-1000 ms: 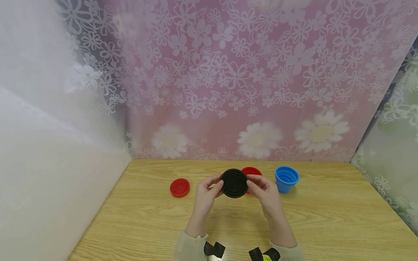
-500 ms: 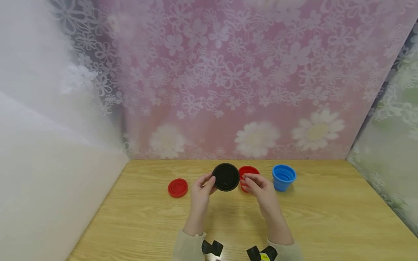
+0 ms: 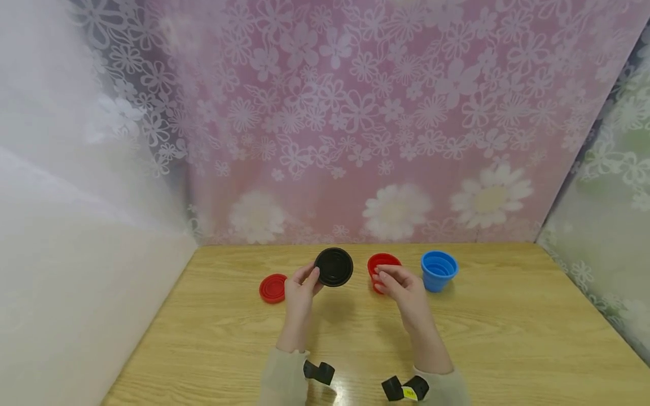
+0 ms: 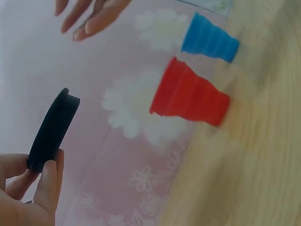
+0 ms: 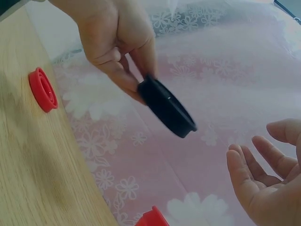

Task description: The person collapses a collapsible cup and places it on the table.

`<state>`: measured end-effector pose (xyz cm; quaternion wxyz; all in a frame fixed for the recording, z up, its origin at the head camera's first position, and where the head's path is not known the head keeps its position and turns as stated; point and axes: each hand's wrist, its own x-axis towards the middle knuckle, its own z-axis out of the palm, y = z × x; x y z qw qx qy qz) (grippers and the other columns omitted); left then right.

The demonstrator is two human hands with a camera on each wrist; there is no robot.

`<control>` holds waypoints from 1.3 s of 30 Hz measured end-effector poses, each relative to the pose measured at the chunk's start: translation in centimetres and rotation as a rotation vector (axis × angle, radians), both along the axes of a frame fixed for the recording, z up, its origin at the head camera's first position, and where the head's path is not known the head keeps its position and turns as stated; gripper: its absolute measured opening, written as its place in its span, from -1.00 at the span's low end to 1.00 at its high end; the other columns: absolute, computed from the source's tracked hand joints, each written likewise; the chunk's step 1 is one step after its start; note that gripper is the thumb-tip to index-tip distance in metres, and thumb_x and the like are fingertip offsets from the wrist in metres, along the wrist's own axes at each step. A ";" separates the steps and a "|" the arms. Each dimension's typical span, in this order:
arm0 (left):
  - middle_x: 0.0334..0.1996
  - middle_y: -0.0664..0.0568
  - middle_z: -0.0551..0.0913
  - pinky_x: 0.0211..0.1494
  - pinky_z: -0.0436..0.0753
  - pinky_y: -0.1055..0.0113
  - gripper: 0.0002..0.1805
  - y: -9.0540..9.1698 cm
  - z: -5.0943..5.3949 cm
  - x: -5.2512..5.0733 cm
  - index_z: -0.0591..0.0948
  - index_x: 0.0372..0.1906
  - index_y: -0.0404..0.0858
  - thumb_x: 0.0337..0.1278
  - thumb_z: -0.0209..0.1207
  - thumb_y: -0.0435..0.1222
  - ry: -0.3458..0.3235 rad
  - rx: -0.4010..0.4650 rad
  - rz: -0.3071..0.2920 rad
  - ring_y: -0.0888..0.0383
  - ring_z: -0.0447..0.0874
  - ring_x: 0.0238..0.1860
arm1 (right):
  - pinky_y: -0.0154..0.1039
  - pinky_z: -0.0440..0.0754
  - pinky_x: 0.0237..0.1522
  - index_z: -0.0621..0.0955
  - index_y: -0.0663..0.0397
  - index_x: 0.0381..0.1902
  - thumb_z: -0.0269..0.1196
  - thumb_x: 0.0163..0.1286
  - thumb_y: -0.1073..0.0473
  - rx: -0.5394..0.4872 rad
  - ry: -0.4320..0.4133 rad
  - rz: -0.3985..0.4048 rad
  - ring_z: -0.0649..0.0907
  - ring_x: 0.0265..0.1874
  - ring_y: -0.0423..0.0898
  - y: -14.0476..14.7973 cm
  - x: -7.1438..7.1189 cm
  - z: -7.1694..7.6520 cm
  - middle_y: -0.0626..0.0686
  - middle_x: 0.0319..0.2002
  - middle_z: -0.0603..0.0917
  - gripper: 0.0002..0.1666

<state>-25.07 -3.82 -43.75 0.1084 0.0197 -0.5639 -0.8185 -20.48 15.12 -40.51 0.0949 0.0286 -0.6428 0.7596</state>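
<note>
My left hand pinches a black collapsed folding cup by its left edge, between thumb and fingers, above the table. The left wrist view shows that black cup edge-on as a thick, flat disc. Apart from it on the right is my right hand, fingers loosely bent and holding nothing; the right wrist view shows a gap between this hand and the black cup. Behind the right fingers stands an expanded red folding cup, partly hidden.
An expanded blue folding cup stands right of the red one. A flat red collapsed cup lies on the wooden table, partly behind my left hand. A pink flowered curtain rises behind the table, with pale sheets at both sides.
My right hand has let go of the black collapsed cup. The left hand has carried the cup to the left, away from the right hand, uncovering more of the red cup.
</note>
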 end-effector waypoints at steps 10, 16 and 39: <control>-0.30 -0.26 0.56 -0.33 0.61 0.32 -0.72 -1.2 -1.5 -2.9 0.49 -0.13 -0.61 0.08 0.09 -0.47 -0.017 -0.254 -0.027 0.16 0.58 -0.43 | -0.24 0.57 -0.23 0.51 0.40 -0.09 0.20 0.21 0.17 -0.033 0.138 -0.015 0.61 -0.25 -0.08 2.4 -2.7 -3.7 0.18 -0.16 0.57 -0.59; -0.34 -0.32 0.57 -0.32 0.61 0.21 -0.75 -1.8 -1.3 -4.0 0.50 -0.15 -0.61 0.10 0.07 -0.48 -0.050 -0.426 -0.062 0.09 0.59 -0.47 | -0.27 0.57 -0.22 0.54 0.23 -0.05 0.20 0.21 0.15 -0.037 0.108 -0.040 0.58 -0.18 -0.05 5.7 -5.5 -7.6 0.12 -0.11 0.57 -0.63; -0.43 -0.17 0.58 -0.53 0.58 0.21 -0.79 -3.5 -8.8 -9.8 0.57 -0.21 -0.40 0.11 0.12 -0.32 -0.087 -0.705 -0.115 0.00 0.58 -0.56 | -0.04 0.37 0.06 0.38 0.38 0.08 0.11 0.29 0.11 0.402 -0.150 -0.091 0.40 0.01 0.12 5.3 -3.9 -3.8 0.31 0.02 0.43 -0.48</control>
